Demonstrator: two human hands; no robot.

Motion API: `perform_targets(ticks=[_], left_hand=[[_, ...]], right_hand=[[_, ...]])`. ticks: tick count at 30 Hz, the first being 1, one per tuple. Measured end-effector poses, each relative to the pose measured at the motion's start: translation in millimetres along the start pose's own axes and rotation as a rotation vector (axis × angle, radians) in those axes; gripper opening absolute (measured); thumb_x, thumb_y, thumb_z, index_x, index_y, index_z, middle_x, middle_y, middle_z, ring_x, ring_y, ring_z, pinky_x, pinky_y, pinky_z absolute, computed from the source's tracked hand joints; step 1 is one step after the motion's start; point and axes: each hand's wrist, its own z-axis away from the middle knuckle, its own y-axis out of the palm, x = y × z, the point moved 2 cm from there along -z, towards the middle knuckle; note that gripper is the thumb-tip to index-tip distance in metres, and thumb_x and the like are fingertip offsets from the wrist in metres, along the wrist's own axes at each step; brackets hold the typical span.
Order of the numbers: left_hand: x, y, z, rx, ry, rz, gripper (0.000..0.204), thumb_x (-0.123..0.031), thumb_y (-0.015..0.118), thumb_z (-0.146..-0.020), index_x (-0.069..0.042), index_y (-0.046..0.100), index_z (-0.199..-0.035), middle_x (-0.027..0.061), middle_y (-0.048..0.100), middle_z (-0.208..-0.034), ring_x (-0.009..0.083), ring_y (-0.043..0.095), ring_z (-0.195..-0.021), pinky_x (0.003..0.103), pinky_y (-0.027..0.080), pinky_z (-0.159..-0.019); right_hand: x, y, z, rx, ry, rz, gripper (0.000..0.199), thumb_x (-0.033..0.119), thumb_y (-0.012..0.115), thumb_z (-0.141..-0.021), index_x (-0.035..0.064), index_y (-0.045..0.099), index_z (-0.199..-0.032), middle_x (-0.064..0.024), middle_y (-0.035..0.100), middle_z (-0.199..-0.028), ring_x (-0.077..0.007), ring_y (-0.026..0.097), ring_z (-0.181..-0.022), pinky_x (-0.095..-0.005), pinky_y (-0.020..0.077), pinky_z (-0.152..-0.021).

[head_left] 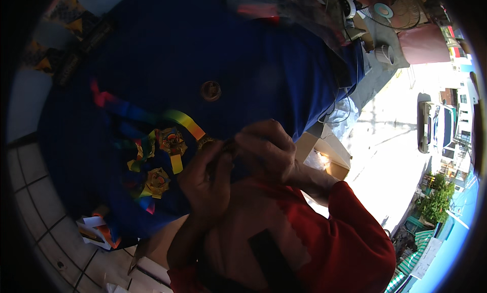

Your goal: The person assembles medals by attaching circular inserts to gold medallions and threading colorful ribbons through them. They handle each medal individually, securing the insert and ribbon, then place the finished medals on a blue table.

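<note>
My left hand point(207, 184) is closed in a pinch, its fingertips meeting those of my right hand point(269, 147), also pinched. Between them is a small dark thing, too shadowed to name. Just beyond my left fingers shows the edge of a gold disc point(204, 140), with a rainbow ribbon point(185, 121) running up to it; whether I hold it cannot be told. To the left lie gold star-shaped medals on rainbow ribbons, one medal point(171, 140) upper and another medal point(157, 182) lower. Farther off, a round copper-coloured disc point(210, 91) lies alone on the blue cloth point(167, 54).
At right, below the table edge, is an open cardboard box point(337, 168) with clear plastic. A fan point(403, 13), a white cup point(384, 54) and cables stand at the far right. Another box point(152, 262) is near left on the tiled floor point(40, 206). A car point(436, 125) is parked outside.
</note>
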Motion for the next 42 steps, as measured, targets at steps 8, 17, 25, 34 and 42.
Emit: perform_targets(ticks=[8,17,25,34,42], left_hand=[[3,-15,10,-0.058,0.025,-0.058,0.023,-0.004,0.067,-0.095,0.005,0.07,-0.116,0.0164,0.076,-0.099,0.0185,0.074,-0.087,0.028,0.057,-0.074],[36,-41,-3,-0.003,-0.069,-0.365,0.037,-0.02,0.067,-0.101,-0.001,0.068,-0.133,0.0152,0.074,-0.116,0.0265,0.072,-0.099,0.031,0.058,-0.085],[74,-31,21,-0.047,0.117,-0.366,0.033,-0.022,0.063,-0.101,0.004,0.072,-0.119,0.0148,0.075,-0.112,0.0197,0.072,-0.097,0.032,0.058,-0.081],[-41,-80,-50,-0.236,-0.215,-0.107,0.018,0.004,0.064,-0.093,0.007,0.071,-0.109,0.0155,0.076,-0.102,0.0197,0.074,-0.089,0.032,0.062,-0.078],[-100,32,-146,-0.377,-0.119,0.454,0.027,0.009,0.063,-0.096,0.007,0.066,-0.123,0.0152,0.075,-0.11,0.0173,0.073,-0.099,0.029,0.06,-0.087]], right_hand=[[8,13,-6,0.041,-0.101,-0.01,0.043,-0.001,0.08,-0.069,-0.0026,0.073,-0.112,-0.0174,0.067,-0.103,-0.0281,0.07,-0.087,-0.0363,0.0604,-0.068],[4,46,2,-0.088,-0.167,-0.001,0.033,0.012,0.075,-0.076,-0.0025,0.069,-0.106,-0.0139,0.066,-0.102,-0.0302,0.07,-0.089,-0.0388,0.0615,-0.072],[-7,32,48,0.096,-0.054,0.032,0.033,0.013,0.076,-0.077,-0.0004,0.072,-0.106,-0.014,0.073,-0.105,-0.0294,0.073,-0.094,-0.0397,0.0619,-0.075],[16,72,-108,0.231,0.334,-0.263,0.026,-0.004,0.074,-0.081,-0.0004,0.074,-0.107,-0.0168,0.073,-0.104,-0.0267,0.075,-0.088,-0.0333,0.0608,-0.072],[-95,-21,-235,0.443,0.155,-0.432,0.024,-0.01,0.074,-0.083,-0.0007,0.073,-0.105,-0.0165,0.071,-0.1,-0.0244,0.075,-0.086,-0.0312,0.0605,-0.072]])
